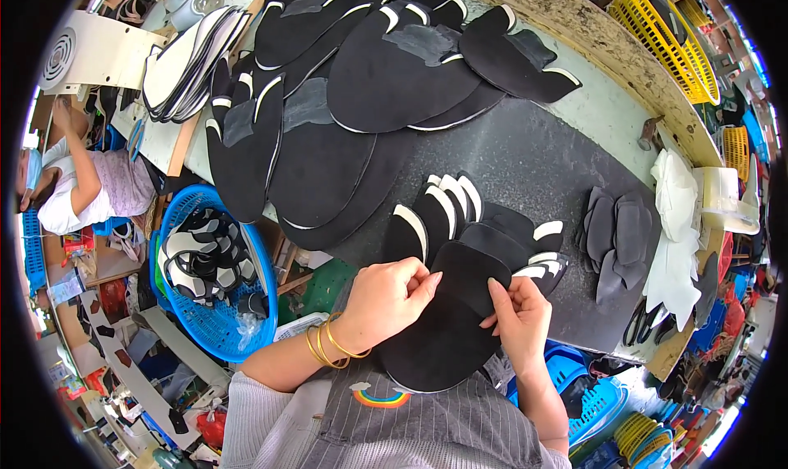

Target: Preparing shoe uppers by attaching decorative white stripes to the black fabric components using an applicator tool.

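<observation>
In front of me lies a stack of black shoe upper pieces [447, 346] with white curved strips along their tabs. Across the top one sits a smaller black patch [478, 274]. My left hand [390, 298], with gold bangles at the wrist, pinches the patch's left edge between curled fingers and thumb. At its right edge my right hand [520, 309] has thumb and forefinger closed on it; the other fingers are bent underneath. A loose pile of small dark grey patches [617, 239] lies to the right on the black work mat [525, 157].
Many more black uppers [402, 71] overlap along the table's far side. A blue basket [263, 297] with black-and-white pieces stands at left. At right are white sheets [675, 239], scissors [643, 325] and a tape dispenser [726, 202]. Another person [90, 182] sits at far left.
</observation>
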Demonstrator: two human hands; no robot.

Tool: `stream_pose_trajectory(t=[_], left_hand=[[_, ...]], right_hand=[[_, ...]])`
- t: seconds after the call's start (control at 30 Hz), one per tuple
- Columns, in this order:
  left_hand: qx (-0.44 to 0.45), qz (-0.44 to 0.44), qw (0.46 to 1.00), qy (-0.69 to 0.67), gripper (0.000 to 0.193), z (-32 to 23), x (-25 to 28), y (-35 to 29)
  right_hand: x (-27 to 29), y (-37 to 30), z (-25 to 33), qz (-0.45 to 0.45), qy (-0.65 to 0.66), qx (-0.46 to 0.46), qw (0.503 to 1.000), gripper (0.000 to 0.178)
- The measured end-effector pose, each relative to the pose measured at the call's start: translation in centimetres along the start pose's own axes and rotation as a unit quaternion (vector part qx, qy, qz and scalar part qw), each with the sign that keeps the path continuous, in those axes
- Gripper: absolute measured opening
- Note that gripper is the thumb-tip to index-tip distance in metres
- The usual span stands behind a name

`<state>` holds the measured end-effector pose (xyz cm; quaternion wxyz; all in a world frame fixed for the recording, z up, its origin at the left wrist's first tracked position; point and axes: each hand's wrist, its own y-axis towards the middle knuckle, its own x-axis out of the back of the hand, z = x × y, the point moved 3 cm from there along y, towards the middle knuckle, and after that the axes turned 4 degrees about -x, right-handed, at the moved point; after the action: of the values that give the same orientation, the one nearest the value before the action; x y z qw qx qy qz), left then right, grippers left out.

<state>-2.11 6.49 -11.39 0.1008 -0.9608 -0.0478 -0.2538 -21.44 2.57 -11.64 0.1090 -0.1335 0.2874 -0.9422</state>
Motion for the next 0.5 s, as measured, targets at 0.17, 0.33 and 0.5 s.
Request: stream_pose_trajectory(t=[0.17, 0.33, 0.5], left_hand=[[-0.052, 0.005, 0.978, 0.200, 0.012, -1.8, -0.3, 0.4], [-0.361, 0.051, 0.899, 0.242, 0.048, -2.6, -1.3, -0.3], [-0.316, 0.149, 0.909, 0.225, 0.073, -2.8, -1.9, -0.2]], right_hand=[[-0.3, 0.0, 0.0, -0.024, -0.025, 0.054, 0.998, 0.016], [-0.7, -0.3, -0.3, -0.065, -0.109, 0.154, 0.980, 0.016], [-0.7, -0.5, -0.5, -0.088, -0.177, 0.212, 0.957, 0.016]])
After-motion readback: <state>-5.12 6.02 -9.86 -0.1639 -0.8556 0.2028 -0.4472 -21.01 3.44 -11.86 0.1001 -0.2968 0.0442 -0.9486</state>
